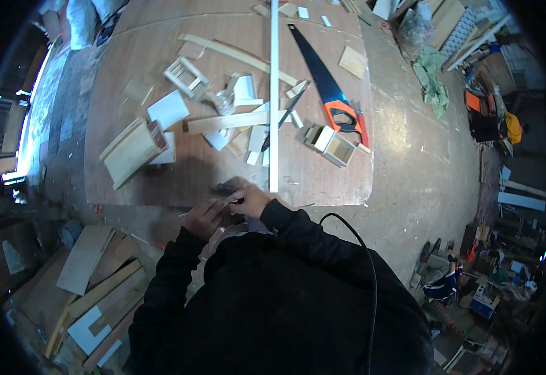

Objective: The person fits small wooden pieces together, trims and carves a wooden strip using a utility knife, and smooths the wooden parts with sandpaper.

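Observation:
At the table's near edge my left hand (205, 216) and my right hand (252, 199) are close together, both with curled fingers. Something small and thin is pinched between them; its kind is too small to make out. A dark shape shows just beyond the fingers, blurred. Ahead on the brown table (198, 178) lie a long white strip (274, 94), a small wooden box (330, 145), a hand saw (323, 81) with an orange and black handle, and a larger wooden piece (132, 153) at the left.
A small wooden frame (186, 77), a clear cup (224, 102), a white panel (168, 109) and several wood offcuts cover the table's middle. Boards (85, 259) are piled on the floor at lower left. A black cable (368, 262) runs over my right side. Clutter lines the right wall.

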`<state>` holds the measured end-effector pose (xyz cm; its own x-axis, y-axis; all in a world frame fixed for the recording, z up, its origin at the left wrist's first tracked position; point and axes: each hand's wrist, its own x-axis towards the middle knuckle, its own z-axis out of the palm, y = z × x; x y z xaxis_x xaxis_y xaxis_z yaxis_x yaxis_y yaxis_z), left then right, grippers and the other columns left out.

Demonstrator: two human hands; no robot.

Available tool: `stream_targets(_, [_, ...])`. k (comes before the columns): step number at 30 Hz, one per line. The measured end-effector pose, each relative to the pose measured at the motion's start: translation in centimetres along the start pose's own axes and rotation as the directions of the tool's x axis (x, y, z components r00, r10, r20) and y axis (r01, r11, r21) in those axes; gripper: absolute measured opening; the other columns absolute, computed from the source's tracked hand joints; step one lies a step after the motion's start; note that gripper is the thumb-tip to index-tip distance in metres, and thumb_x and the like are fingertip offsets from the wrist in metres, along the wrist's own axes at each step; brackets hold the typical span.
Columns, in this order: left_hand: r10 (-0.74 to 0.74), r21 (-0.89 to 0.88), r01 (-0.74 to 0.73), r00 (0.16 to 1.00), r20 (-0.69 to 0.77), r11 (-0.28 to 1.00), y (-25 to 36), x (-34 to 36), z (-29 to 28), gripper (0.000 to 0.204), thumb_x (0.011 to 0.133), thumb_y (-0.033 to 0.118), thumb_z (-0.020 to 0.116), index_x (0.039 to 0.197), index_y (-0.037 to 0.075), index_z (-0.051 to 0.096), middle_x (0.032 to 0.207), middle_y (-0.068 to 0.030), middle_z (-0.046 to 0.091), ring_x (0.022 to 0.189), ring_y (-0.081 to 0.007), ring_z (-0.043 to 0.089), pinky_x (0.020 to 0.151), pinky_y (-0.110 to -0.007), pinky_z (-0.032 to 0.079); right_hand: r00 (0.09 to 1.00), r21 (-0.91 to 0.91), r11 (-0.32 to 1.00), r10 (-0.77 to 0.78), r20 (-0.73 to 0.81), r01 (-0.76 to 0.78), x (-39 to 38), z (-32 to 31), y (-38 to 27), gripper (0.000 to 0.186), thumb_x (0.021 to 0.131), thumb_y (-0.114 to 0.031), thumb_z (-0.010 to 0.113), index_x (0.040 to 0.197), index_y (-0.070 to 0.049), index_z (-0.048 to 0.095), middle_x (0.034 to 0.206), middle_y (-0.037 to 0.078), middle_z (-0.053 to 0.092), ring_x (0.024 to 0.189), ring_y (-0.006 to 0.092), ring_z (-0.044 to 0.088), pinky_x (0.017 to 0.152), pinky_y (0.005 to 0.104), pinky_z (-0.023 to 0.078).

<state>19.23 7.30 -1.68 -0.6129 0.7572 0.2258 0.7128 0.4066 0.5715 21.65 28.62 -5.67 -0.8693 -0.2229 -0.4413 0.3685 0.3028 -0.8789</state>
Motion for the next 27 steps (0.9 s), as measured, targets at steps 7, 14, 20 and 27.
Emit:
stream_targets(7, [-0.153,-0.04,0.149,0.978,-0.139,0.988,-0.2,4.5,-0.8,0.022,0.08,0.007,0.07,0.101,0.003,0.065,0.1,-0.0117,0.064,0.089,-0.0322,0.065,0.077,-0.04,0.054,0.776,0.181,0.975,0.017,-0.631,0.125,0.7,-18.3,1.9,0.014,0.091,-0.003,0.053,0.098,-0.002,0.065,0.098,0.01,0.069,0.09,0.0162,0.066,0.074,0.0285,0.052])
stream_targets(14, [-0.38,0.007,0.398,0.88,-0.285,0.917,-1.6,6.3,-0.9,0.02,0.082,0.012,0.072,0.099,0.004,0.067,0.099,-0.0119,0.066,0.09,-0.0307,0.066,0.078,-0.038,0.054,0.171,-0.055,0.852,0.041,-0.984,-0.52,0.1,-37.6,15.8,0.039,0.085,-0.029,0.068,0.12,-0.013,0.064,0.097,0.015,0.071,0.087,0.028,0.068,0.077,0.0371,0.054])
stream_targets(20, [-0.431,-0.025,0.445,0.849,-0.306,0.895,-2.0,8.4,0.2,0.024,0.081,0.018,0.072,0.101,0.005,0.068,0.101,-0.014,0.066,0.092,-0.0308,0.066,0.079,-0.038,0.054,0.497,-0.169,0.668,0.337,-0.8,-0.725,-2.4,-43.3,21.7,0.068,0.074,-0.031,0.079,0.135,-0.021,0.051,0.115,0.015,0.068,0.108,0.0335,0.064,0.088,0.0433,0.053])
stream_targets(27, [-0.609,-0.015,0.626,0.751,-0.255,0.779,-5.5,4.7,3.3,0.027,0.082,0.018,0.071,0.106,0.006,0.067,0.107,-0.0145,0.065,0.097,-0.0318,0.065,0.082,-0.04,0.054,0.619,-0.358,0.678,0.181,-0.764,-0.642,-0.5,-41.8,22.6,0.071,0.074,-0.018,0.077,0.139,-0.016,0.048,0.092,0.017,0.071,0.093,0.0358,0.067,0.078,0.044,0.053])
